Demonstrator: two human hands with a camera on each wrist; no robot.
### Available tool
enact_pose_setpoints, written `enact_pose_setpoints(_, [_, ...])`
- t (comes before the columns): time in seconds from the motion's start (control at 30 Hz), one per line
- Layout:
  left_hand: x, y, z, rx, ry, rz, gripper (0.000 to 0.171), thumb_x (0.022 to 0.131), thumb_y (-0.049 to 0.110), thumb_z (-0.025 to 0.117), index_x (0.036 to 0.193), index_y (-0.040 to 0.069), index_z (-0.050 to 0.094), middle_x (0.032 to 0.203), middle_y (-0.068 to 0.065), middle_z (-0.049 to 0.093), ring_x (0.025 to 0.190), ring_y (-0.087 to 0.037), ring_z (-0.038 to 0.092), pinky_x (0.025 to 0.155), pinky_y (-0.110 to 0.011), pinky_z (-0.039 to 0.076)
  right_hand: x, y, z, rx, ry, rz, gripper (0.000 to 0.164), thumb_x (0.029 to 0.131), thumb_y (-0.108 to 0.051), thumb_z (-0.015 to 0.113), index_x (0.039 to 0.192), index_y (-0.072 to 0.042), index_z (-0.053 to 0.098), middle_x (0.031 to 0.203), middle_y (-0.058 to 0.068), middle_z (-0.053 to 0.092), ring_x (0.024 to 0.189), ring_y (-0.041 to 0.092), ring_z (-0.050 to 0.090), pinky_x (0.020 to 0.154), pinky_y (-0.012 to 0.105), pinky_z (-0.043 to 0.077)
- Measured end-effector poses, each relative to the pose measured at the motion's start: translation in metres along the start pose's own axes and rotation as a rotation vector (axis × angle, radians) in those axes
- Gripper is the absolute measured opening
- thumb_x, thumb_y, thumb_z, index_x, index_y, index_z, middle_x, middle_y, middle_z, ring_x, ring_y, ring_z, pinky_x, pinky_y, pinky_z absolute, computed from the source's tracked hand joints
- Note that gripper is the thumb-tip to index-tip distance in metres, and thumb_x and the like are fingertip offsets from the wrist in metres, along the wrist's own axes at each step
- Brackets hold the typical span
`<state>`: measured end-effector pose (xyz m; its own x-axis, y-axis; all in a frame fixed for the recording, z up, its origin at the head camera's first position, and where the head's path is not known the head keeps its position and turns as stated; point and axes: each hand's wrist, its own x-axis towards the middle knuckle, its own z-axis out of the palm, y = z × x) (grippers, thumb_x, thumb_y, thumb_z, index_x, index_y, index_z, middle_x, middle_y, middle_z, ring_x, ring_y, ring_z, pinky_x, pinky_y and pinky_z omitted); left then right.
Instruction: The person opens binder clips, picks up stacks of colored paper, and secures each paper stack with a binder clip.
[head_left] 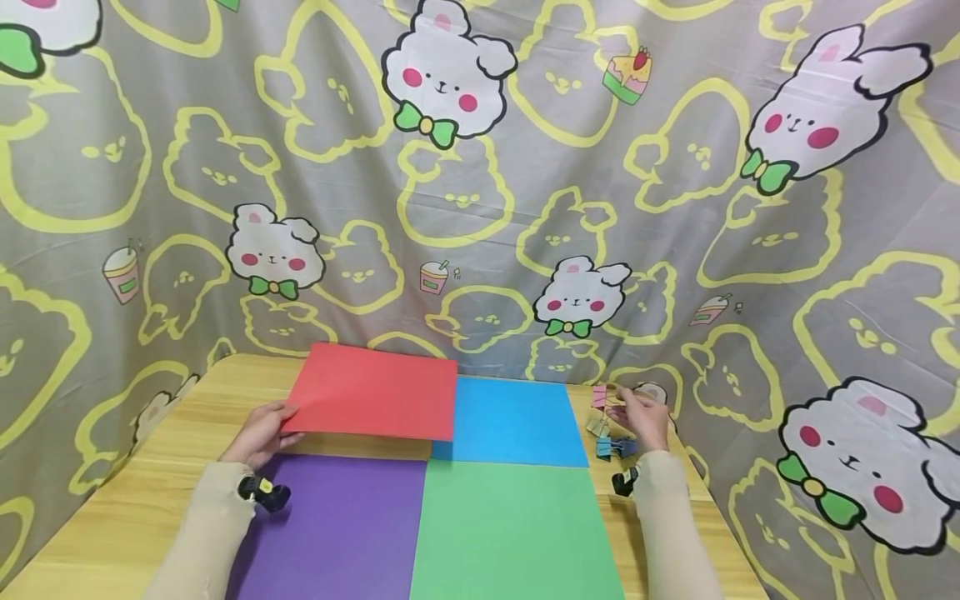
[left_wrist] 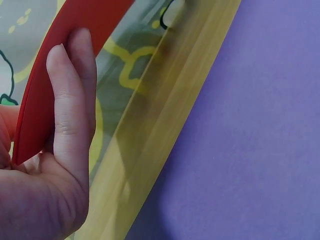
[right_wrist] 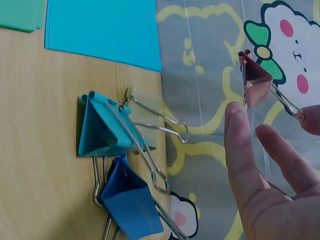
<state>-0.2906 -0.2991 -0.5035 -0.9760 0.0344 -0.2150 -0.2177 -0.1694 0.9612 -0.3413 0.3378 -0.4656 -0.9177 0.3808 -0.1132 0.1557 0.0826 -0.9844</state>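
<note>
My left hand (head_left: 260,432) pinches the left edge of a red paper sheet (head_left: 375,392), thumb on one face and fingers on the other. The sheet is lifted off the table, and in the left wrist view the red paper (left_wrist: 37,110) bows a little in the grip. At the right, my right hand (head_left: 643,418) pinches a pink binder clip (right_wrist: 257,82) by its wire handle, holding it in the air. Below it on the table sit a teal binder clip (right_wrist: 107,130), a dark blue binder clip (right_wrist: 131,202) and a pale yellow binder clip (right_wrist: 145,112).
A purple sheet (head_left: 345,525), a green sheet (head_left: 517,525) and a blue sheet (head_left: 517,421) lie side by side on the wooden table (head_left: 97,517). The red sheet overlaps the blue one's left edge in the head view. A patterned curtain (head_left: 480,225) hangs behind the table.
</note>
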Motion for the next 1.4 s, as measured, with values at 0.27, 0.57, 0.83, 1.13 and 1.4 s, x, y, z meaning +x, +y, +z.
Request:
enact_pose_setpoints(0.27, [0.001, -0.002, 0.005, 0.025, 0.007, 0.015, 0.054, 0.106, 0.016, 0.039, 0.146, -0.014, 0.018, 0.082, 0.013, 0.065, 0.075, 0.0, 0.065, 0.068, -0.021, 0.058, -0.008, -0.001, 0.007, -0.019, -0.003, -0.014, 0.04, 0.094, -0.024, 0.059, 0.119, 0.007, 0.065, 0.075, 0.008, 0.075, 0.073, 0.019, 0.075, 0.08, 0.035, 0.061])
enact_pose_setpoints(0.57, [-0.001, -0.004, 0.01, 0.034, 0.015, 0.027, 0.051, 0.106, 0.016, 0.038, 0.144, -0.013, 0.022, 0.082, 0.013, 0.064, 0.075, -0.001, 0.065, 0.069, -0.021, 0.057, -0.023, -0.011, 0.009, 0.065, -0.077, 0.023, 0.047, 0.096, -0.022, 0.06, 0.133, 0.007, 0.056, 0.079, 0.012, 0.075, 0.077, 0.021, 0.076, 0.084, 0.035, 0.059])
enact_pose_setpoints(0.83, [-0.004, -0.006, 0.019, 0.038, 0.01, 0.036, 0.048, 0.106, 0.016, 0.038, 0.143, -0.012, 0.024, 0.084, 0.013, 0.064, 0.077, 0.0, 0.065, 0.071, -0.021, 0.057, -0.028, -0.01, 0.017, 0.097, -0.077, 0.013, 0.047, 0.095, -0.025, 0.062, 0.131, 0.006, 0.058, 0.077, 0.009, 0.076, 0.072, 0.016, 0.075, 0.078, 0.03, 0.06])
enact_pose_setpoints(1.13, [-0.007, -0.009, 0.027, 0.036, 0.004, 0.042, 0.057, 0.106, 0.016, 0.036, 0.15, -0.013, 0.013, 0.087, 0.015, 0.063, 0.081, 0.001, 0.065, 0.073, -0.022, 0.057, -0.027, -0.002, 0.029, 0.135, -0.083, 0.006, 0.047, 0.093, -0.025, 0.066, 0.125, 0.009, 0.06, 0.076, 0.006, 0.075, 0.074, 0.016, 0.075, 0.076, 0.028, 0.06])
enact_pose_setpoints(1.4, [-0.008, -0.013, 0.031, 0.035, 0.014, 0.044, 0.059, 0.107, 0.018, 0.037, 0.151, -0.011, 0.012, 0.086, 0.018, 0.063, 0.081, 0.002, 0.065, 0.073, -0.022, 0.057, -0.031, 0.001, 0.036, 0.125, -0.079, 0.001, 0.049, 0.092, -0.031, 0.068, 0.121, 0.008, 0.062, 0.079, 0.006, 0.076, 0.074, 0.015, 0.075, 0.077, 0.03, 0.06])
